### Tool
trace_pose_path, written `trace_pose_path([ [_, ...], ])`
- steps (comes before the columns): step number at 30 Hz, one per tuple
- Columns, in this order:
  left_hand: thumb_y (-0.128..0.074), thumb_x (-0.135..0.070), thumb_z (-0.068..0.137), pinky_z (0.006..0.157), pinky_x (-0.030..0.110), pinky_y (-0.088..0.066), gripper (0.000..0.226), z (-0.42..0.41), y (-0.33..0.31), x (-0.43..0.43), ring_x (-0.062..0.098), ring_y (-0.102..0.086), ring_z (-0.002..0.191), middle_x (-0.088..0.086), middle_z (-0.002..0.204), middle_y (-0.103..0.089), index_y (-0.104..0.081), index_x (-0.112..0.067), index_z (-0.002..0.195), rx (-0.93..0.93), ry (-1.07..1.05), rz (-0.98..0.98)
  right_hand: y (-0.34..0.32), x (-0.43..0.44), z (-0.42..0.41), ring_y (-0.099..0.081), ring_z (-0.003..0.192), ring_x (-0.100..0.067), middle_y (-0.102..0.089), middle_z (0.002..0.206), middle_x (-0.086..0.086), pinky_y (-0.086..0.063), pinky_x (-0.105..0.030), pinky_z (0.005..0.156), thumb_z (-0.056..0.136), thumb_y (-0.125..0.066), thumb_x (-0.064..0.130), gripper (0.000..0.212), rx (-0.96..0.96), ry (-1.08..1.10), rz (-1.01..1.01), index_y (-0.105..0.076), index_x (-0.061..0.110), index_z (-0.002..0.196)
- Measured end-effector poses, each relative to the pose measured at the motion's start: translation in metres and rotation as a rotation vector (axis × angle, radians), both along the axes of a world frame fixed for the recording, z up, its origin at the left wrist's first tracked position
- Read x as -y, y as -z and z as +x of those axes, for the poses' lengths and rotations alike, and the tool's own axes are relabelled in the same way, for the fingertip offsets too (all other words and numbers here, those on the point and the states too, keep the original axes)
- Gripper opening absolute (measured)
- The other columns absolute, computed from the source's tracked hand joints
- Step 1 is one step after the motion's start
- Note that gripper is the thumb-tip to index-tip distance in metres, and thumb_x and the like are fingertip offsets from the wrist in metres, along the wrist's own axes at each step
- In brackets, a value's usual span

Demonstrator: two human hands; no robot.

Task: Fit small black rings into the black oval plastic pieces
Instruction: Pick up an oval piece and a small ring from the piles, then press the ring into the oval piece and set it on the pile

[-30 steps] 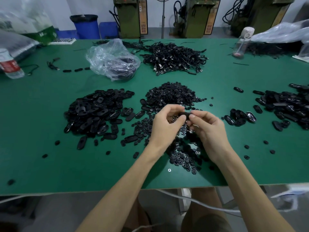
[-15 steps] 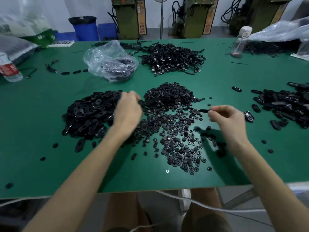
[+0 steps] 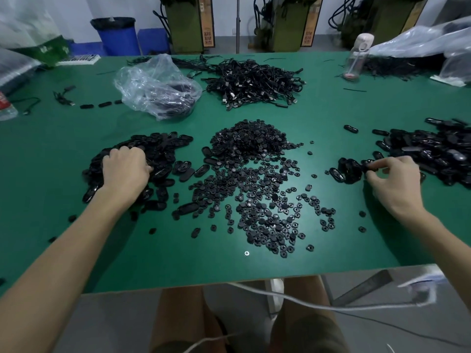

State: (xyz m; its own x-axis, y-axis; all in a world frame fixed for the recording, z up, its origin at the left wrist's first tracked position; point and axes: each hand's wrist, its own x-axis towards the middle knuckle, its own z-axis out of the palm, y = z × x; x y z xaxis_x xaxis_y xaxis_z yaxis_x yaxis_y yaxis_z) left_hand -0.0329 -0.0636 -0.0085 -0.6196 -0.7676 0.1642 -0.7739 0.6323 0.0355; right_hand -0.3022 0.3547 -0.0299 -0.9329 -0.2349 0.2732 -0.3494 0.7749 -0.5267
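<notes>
At the left of the frame my left grip (image 3: 126,169) lies palm down on the heap of oval pieces (image 3: 163,149). Its fingers are curled into the heap to fish out the next one, and I cannot tell whether they have one yet. In the middle the small rings (image 3: 254,200) are spread thin over the green desk (image 3: 51,154), so single ones are easy to take. At the right my right grip (image 3: 393,179) pinches a black oval piece (image 3: 369,166) between thumb and fingertips, at the edge of the little cluster (image 3: 348,171). I judge that fitted pieces get set aside there.
</notes>
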Motion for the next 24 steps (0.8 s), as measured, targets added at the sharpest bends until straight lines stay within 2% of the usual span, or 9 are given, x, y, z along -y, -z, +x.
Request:
trace_pose_path([
  [2, -0.072, -0.018, 0.097, 0.097, 0.051, -0.038, 0.014, -0.003, 0.0, -0.001, 0.044, -0.057, 0.106, 0.021, 0.103, -0.069, -0.075, -0.004, 0.096, -0.022, -0.021, -0.013, -0.002, 0.007, 0.013, -0.045, 0.126, -0.039, -0.057, 0.126, -0.023, -0.038, -0.046, 0.106, 0.097, -0.066, 0.013, 0.021, -0.047, -0.048, -0.004, -0.072, 0.002, 0.114],
  [6, -0.068, -0.011, 0.099, 0.098, 0.051, -0.035, 0.009, -0.012, 0.0, -0.015, 0.041, -0.061, 0.101, 0.017, 0.101, -0.069, -0.066, -0.003, 0.102, -0.17, -0.004, 0.025, -0.005, 0.037, 0.053, -0.041, 0.128, -0.03, -0.056, 0.128, -0.013, -0.035, -0.048, 0.111, 0.097, -0.07, 0.033, 0.032, -0.005, -0.295, 0.069, -0.07, 0.012, 0.121],
  [9, -0.066, -0.011, 0.1, 0.086, 0.038, -0.048, 0.017, -0.021, -0.005, -0.044, 0.02, -0.062, 0.089, 0.005, 0.1, -0.064, -0.058, -0.006, 0.114, -0.42, 0.128, 0.244, 0.004, 0.061, 0.075, -0.039, 0.13, -0.026, -0.052, 0.134, -0.007, -0.032, -0.045, 0.111, 0.095, -0.064, 0.051, 0.047, 0.083, -0.403, 0.246, -0.064, 0.022, 0.133],
  [11, -0.067, -0.012, 0.1, 0.079, 0.024, -0.048, 0.023, -0.028, -0.008, -0.071, 0.0, -0.059, 0.082, -0.006, 0.097, -0.063, -0.061, -0.011, 0.122, -0.547, 0.228, 0.453, 0.011, 0.07, 0.08, -0.039, 0.124, -0.024, -0.052, 0.128, -0.005, -0.031, -0.04, 0.106, 0.097, -0.063, 0.051, 0.044, 0.047, -0.409, 0.238, -0.065, 0.023, 0.131],
  [12, -0.067, -0.013, 0.1, 0.074, 0.02, -0.05, 0.023, -0.032, -0.009, -0.084, -0.001, -0.062, 0.078, -0.007, 0.098, -0.065, -0.064, -0.013, 0.123, -0.587, 0.285, 0.553, 0.012, 0.074, 0.08, -0.039, 0.12, -0.023, -0.051, 0.121, -0.003, -0.031, -0.039, 0.102, 0.097, -0.065, 0.049, 0.041, 0.047, -0.404, 0.186, -0.067, 0.023, 0.128],
  [14, -0.066, -0.011, 0.1, 0.064, 0.018, -0.056, 0.02, -0.039, -0.007, -0.109, 0.0, -0.068, 0.069, -0.004, 0.098, -0.071, -0.07, -0.014, 0.12, -0.646, 0.4, 0.738, 0.011, 0.08, 0.076, -0.041, 0.115, -0.023, -0.049, 0.111, 0.0, -0.033, -0.037, 0.096, 0.094, -0.07, 0.045, 0.033, 0.07, -0.39, 0.095, -0.071, 0.023, 0.118],
  [17, -0.066, -0.009, 0.1, 0.066, 0.023, -0.06, 0.015, -0.052, 0.002, -0.135, 0.003, -0.069, 0.068, 0.004, 0.098, -0.074, -0.075, -0.013, 0.111, -0.721, 0.45, 0.938, 0.007, 0.091, 0.072, -0.051, 0.107, -0.026, -0.056, 0.101, -0.001, -0.043, -0.039, 0.092, 0.092, -0.076, 0.037, 0.017, 0.09, -0.391, 0.058, -0.074, 0.022, 0.1],
  [21, -0.068, -0.008, 0.099, 0.077, 0.028, -0.062, 0.01, -0.064, 0.009, -0.15, 0.021, -0.076, 0.082, 0.018, 0.107, -0.073, -0.071, -0.007, 0.108, -0.987, 0.313, 1.277, -0.001, 0.103, 0.071, -0.058, 0.091, -0.022, -0.062, 0.089, 0.002, -0.052, -0.044, 0.09, 0.092, -0.078, 0.029, 0.01, 0.089, -0.405, 0.108, -0.077, 0.019, 0.089],
  [24, -0.068, -0.008, 0.099, 0.08, 0.03, -0.063, 0.013, -0.072, 0.014, -0.155, 0.029, -0.078, 0.09, 0.018, 0.103, -0.076, -0.067, -0.002, 0.111, -1.124, 0.249, 1.36, -0.006, 0.108, 0.07, -0.061, 0.093, -0.022, -0.061, 0.084, 0.006, -0.051, -0.045, 0.094, 0.095, -0.075, 0.024, 0.015, 0.093, -0.391, 0.178, -0.071, 0.022, 0.081],
])
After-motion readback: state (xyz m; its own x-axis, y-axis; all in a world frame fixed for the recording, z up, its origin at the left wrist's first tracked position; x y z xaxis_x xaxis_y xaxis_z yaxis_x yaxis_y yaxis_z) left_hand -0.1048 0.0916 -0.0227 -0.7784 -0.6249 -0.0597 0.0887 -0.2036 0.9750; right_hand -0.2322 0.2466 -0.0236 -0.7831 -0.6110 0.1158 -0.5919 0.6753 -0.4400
